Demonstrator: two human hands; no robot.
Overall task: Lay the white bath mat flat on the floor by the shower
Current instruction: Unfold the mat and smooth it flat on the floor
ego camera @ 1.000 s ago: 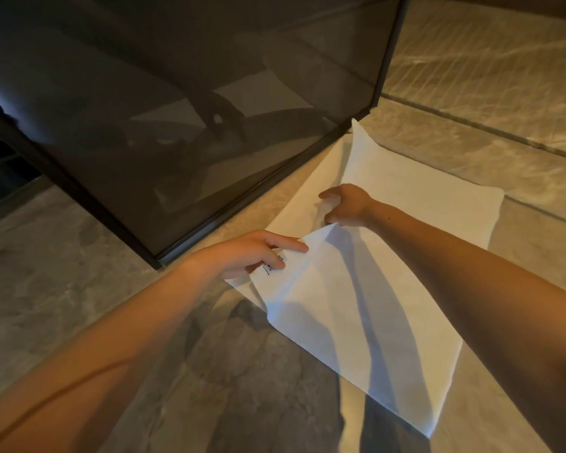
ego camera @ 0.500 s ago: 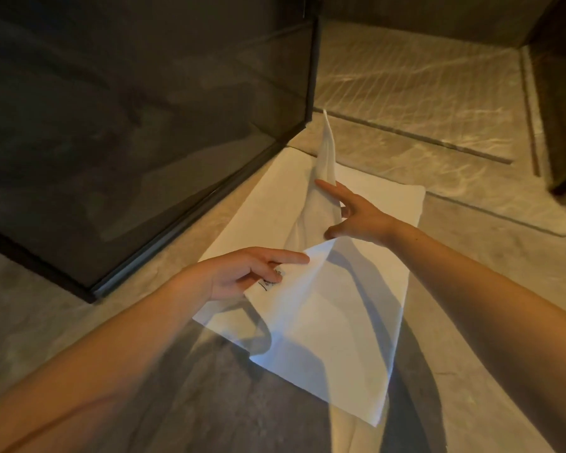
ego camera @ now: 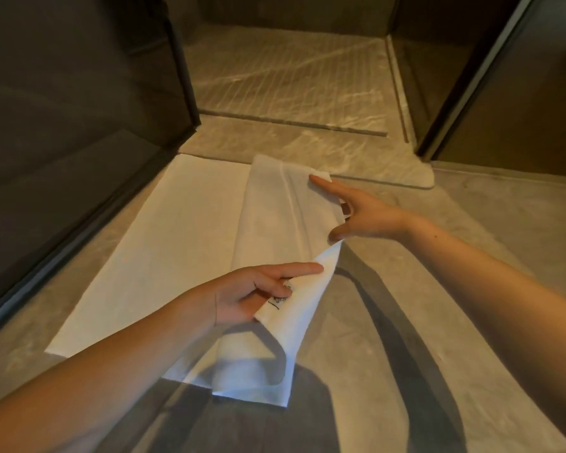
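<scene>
The white bath mat [ego camera: 164, 243] lies on the grey floor beside the dark glass shower panel [ego camera: 62, 125]. Its left part is flat; its right part is lifted and folded over towards the middle. My left hand [ego camera: 258, 292] pinches the near edge of the raised flap, by a small dark printed mark, and holds it above the floor. My right hand [ego camera: 356, 210] grips the far edge of the same flap, index finger stretched along the cloth near its far corner.
The shower floor [ego camera: 288, 73] with a ribbed pattern lies beyond a low stone threshold [ego camera: 307, 148]. A dark framed panel [ego camera: 490, 80] stands at the right. Bare grey floor [ego camera: 422, 322] stretches to the right of the mat, crossed by my arms' shadows.
The flap that stood upright has come down lower over the mat. My right hand moved further out along its far edge. The view has swung right towards the shower entrance.
</scene>
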